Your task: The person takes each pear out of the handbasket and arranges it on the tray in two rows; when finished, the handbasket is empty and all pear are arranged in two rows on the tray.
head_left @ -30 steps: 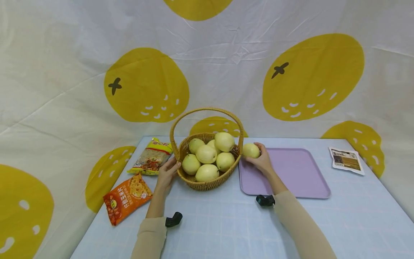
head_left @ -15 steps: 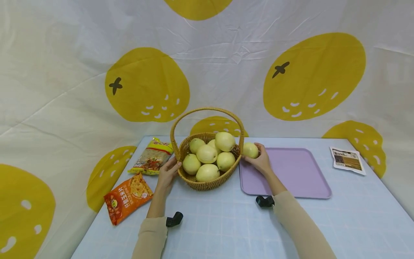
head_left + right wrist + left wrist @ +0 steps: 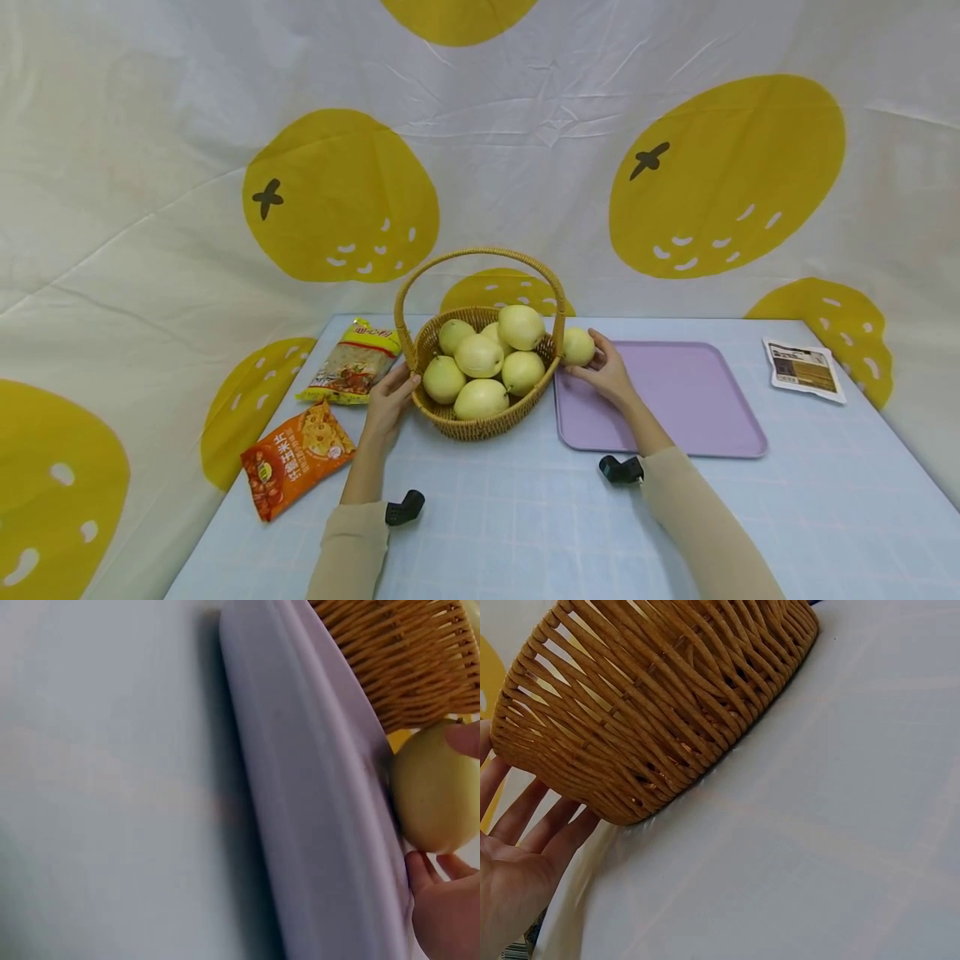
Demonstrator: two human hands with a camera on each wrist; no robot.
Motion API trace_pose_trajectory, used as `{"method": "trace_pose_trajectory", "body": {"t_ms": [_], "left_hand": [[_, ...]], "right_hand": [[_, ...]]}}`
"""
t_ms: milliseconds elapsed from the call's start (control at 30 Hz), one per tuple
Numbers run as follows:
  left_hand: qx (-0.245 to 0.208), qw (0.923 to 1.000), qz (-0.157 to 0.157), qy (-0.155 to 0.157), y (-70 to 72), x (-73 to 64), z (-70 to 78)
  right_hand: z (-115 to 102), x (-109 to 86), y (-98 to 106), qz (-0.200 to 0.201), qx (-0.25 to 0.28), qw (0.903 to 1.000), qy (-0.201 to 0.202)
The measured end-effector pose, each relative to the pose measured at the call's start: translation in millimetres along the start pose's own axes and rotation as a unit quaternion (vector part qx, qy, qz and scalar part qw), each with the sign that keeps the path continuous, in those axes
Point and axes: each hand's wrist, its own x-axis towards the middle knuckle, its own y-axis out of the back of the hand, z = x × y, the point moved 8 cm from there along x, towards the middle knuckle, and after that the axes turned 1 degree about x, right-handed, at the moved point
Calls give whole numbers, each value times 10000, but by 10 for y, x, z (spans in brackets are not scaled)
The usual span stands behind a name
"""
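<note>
A round wicker basket (image 3: pixel 468 429) with a tall handle stands mid-table, heaped with several pale yellow-green pears (image 3: pixel 480 357). Against its left side rests my left hand (image 3: pixel 387 401). In the left wrist view its fingers (image 3: pixel 551 817) lie fairly straight along the lower wicker wall. Just right of the basket is a single pear (image 3: pixel 578 347), at the far left corner of a purple tray (image 3: pixel 675 400). My right hand (image 3: pixel 609 372) holds this pear from the right, thumb on the near side and fingers on the other. In the right wrist view the pear (image 3: pixel 435 787) sits close to the tray's edge.
Left of the basket lie a yellow-topped food bag (image 3: pixel 352 367) and an orange snack bag (image 3: pixel 296 458). A small white-edged packet (image 3: pixel 805 372) is at the far right. Light blue checked cloth covers the table (image 3: pixel 510 517), and a printed curtain hangs behind it.
The pear at my right hand has shifted slightly left towards the basket, and its fingers look looser and more spread. My left hand and the basket stay put.
</note>
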Motion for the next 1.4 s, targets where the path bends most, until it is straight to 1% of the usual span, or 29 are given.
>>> {"method": "trace_pose_trajectory", "body": {"t_ms": [100,200,300,433,500,600,700,833,933,1033,1100,1167,1267,1333,1400], "left_hand": [[-11,10000,36,20,6,1,1],[-33,10000,39,15,6,0,6],[-59,10000,1,41,-1,1,-2],[-43,10000,-30,84,-6,5,-16],[-33,9999,-8,97,-3,5,-19],[21,9999,15,100,-1,2,-19],[42,10000,17,78,-5,1,-17],[78,10000,-57,19,-21,3,-14],[99,9999,-98,8,-28,4,-14],[67,10000,-56,25,-16,5,-15],[57,10000,-38,23,-13,3,-9],[62,10000,-29,17,-8,4,-5],[61,10000,-61,4,-12,-2,3],[35,10000,-70,12,-13,-5,4],[-1,10000,-74,20,-16,-11,6]], "right_hand": [[-102,-25,-25,-7,-60,10000,-58],[-135,-23,-33,77,-215,9995,-215],[-96,14,-28,93,-258,9990,-359],[60,87,2,-3,-219,9986,-474],[132,113,19,-57,-292,9984,-476],[182,126,36,-112,-416,9985,-350],[182,105,52,-115,-344,9991,-216],[143,41,71,-130,-127,9996,-192],[8,-47,79,-44,36,9998,-206],[-194,-150,99,236,-48,9997,-100],[-333,-215,117,532,-202,9984,61],[-457,-269,127,844,-244,9958,273],[-615,-338,109,1217,-82,9908,586],[-699,-368,71,1340,116,9879,766],[-766,-378,21,1357,320,9858,937]]}}
